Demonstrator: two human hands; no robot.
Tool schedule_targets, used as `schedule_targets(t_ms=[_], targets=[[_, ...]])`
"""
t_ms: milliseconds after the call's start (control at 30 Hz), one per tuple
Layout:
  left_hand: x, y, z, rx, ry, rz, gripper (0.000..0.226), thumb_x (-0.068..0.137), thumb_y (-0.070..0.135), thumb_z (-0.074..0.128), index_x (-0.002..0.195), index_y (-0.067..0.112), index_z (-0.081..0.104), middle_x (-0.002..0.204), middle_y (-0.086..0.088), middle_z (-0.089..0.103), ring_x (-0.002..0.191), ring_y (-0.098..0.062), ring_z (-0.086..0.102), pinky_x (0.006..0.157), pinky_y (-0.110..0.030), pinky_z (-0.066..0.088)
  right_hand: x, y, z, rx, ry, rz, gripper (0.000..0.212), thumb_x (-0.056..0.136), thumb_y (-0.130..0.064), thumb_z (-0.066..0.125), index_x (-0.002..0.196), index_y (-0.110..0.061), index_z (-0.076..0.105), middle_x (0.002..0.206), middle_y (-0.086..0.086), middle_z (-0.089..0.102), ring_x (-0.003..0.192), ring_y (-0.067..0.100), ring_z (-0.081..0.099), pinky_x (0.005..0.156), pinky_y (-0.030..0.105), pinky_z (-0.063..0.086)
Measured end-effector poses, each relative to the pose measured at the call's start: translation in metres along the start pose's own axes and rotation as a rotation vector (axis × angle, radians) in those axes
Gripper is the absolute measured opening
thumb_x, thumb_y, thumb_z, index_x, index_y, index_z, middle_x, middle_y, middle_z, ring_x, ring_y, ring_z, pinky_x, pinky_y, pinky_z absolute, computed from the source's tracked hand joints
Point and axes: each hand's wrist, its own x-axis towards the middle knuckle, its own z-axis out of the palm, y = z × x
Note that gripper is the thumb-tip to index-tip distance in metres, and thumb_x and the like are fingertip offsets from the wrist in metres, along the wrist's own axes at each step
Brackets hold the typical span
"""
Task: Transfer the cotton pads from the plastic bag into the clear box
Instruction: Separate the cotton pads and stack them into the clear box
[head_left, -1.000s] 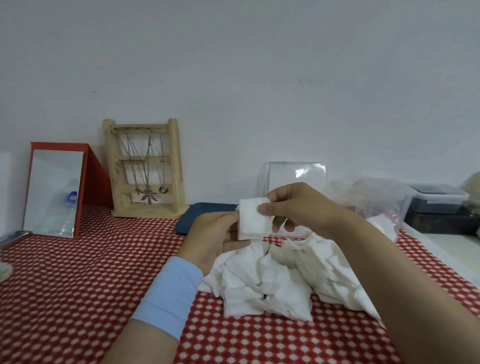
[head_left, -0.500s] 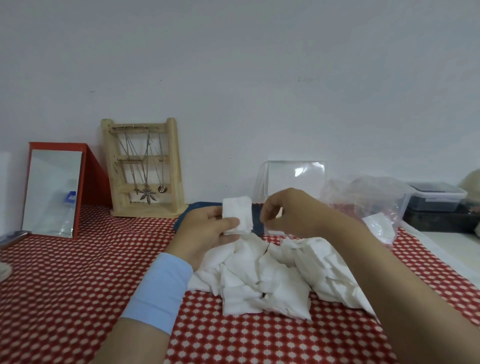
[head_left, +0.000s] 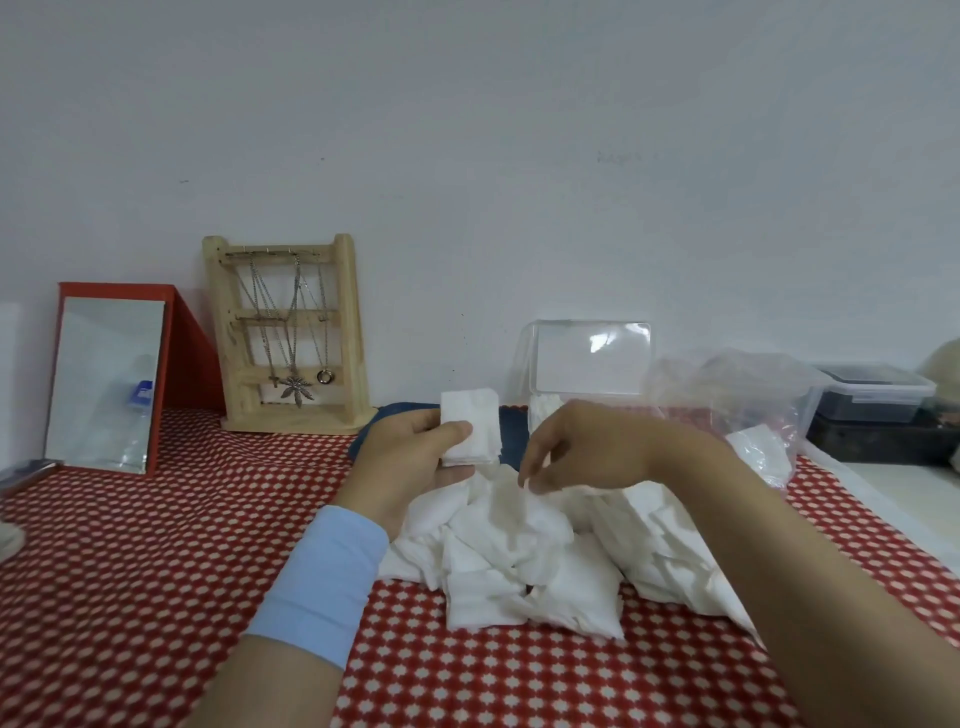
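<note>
The left hand's (head_left: 415, 457) fingers pinch a stack of cotton pads (head_left: 475, 426). The right hand's (head_left: 587, 447) fingers curl onto the loose pile (head_left: 519, 561) at five o'clock; grip unclear. Probably gathering; next, the stack goes into the clear box (head_left: 592, 358) at one o'clock.

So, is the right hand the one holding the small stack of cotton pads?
No, the left hand grips the stack of pads, while the right hand is down at the loose pile.

No legible text, labels, brands or numbers anywhere.
</note>
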Motion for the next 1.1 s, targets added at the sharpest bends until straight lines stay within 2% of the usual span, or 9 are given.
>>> schedule_targets(t_ms=[67,167,267,333,433,567,733,967,1100], targets=[[-0.001,0.001,0.001,-0.013,0.018,0.000,0.009,0.097,0.009,0.065,0.099,0.008,0.074,0.103,-0.010,0.077,0.097,-0.024,0.074,0.075,-0.030,0.064,-0.003,-0.001,-0.006,0.185,0.100,-0.013,0.010,0.089,-0.016,0.071,0.086,-0.023,0.078,0.075,-0.006,0.072,0.066,0.005,0.061,0.066,0.019,0.048],[-0.002,0.001,0.002,0.022,0.020,0.026,0.012,0.096,0.009,0.064,0.096,0.008,0.077,0.095,-0.007,0.079,0.086,-0.019,0.076,0.072,-0.029,0.063,-0.002,-0.002,-0.009,0.352,0.187,-0.033,0.009,0.091,-0.009,0.068,0.092,-0.011,0.077,0.092,0.009,0.076,0.075,0.009,0.065,0.076,0.027,0.054],[-0.003,0.000,0.004,0.036,0.005,0.019,0.014,0.096,0.010,0.065,0.091,0.008,0.078,0.091,-0.007,0.080,0.083,-0.018,0.077,0.073,-0.032,0.063,0.000,-0.003,-0.008,0.466,0.203,-0.054,0.012,0.093,-0.007,0.066,0.099,-0.007,0.076,0.096,0.010,0.076,0.079,0.015,0.068,0.081,0.033,0.058],[-0.003,-0.002,0.005,0.025,-0.017,-0.005,0.014,0.096,0.011,0.065,0.091,0.005,0.077,0.095,-0.012,0.079,0.090,-0.024,0.076,0.074,-0.034,0.063,-0.001,-0.004,-0.007,0.510,0.202,-0.078,0.014,0.095,-0.004,0.064,0.103,-0.006,0.076,0.085,0.001,0.076,0.074,0.012,0.070,0.072,0.027,0.059],[-0.002,0.000,0.008,-0.053,-0.049,-0.069,0.019,0.096,0.020,0.067,0.099,0.004,0.075,0.106,-0.018,0.076,0.099,-0.030,0.074,0.074,-0.037,0.062,-0.001,-0.006,-0.008,0.471,0.236,-0.097,0.016,0.092,-0.004,0.070,0.104,-0.011,0.078,0.078,-0.005,0.066,0.065,0.010,0.065,0.065,0.020,0.055],[-0.006,0.005,0.010,-0.029,-0.180,-0.099,0.037,0.083,0.040,0.076,0.105,0.010,0.077,0.103,-0.011,0.078,0.098,-0.026,0.075,0.075,-0.035,0.061,0.003,-0.009,-0.006,0.413,0.341,-0.099,0.023,0.084,-0.006,0.080,0.103,-0.019,0.078,0.077,-0.005,0.064,0.061,0.005,0.059,0.062,0.015,0.049],[-0.010,0.001,0.010,0.102,-0.209,0.003,0.015,0.093,0.009,0.069,0.107,0.009,0.074,0.100,-0.010,0.079,0.094,-0.023,0.076,0.073,-0.029,0.060,0.005,-0.013,-0.003,0.361,0.396,-0.135,0.028,0.084,-0.009,0.080,0.107,-0.025,0.075,0.078,-0.011,0.071,0.069,-0.003,0.065,0.067,0.008,0.047],[-0.005,0.002,0.009,-0.132,-0.176,-0.128,0.022,0.099,0.016,0.062,0.111,0.000,0.071,0.098,-0.016,0.078,0.083,-0.025,0.076,0.068,-0.034,0.062,0.004,-0.011,-0.006,0.285,0.438,-0.130,0.031,0.082,-0.005,0.080,0.094,-0.032,0.075,0.084,-0.005,0.074,0.079,0.007,0.069,0.079,0.016,0.053],[-0.004,0.001,0.008,-0.188,-0.112,-0.147,0.020,0.098,0.011,0.063,0.112,-0.002,0.069,0.105,-0.020,0.076,0.091,-0.030,0.076,0.069,-0.036,0.063,0.001,-0.013,-0.013,0.218,0.485,-0.134,0.029,0.086,-0.006,0.075,0.098,-0.033,0.073,0.081,-0.011,0.069,0.070,-0.002,0.063,0.067,0.011,0.046]])
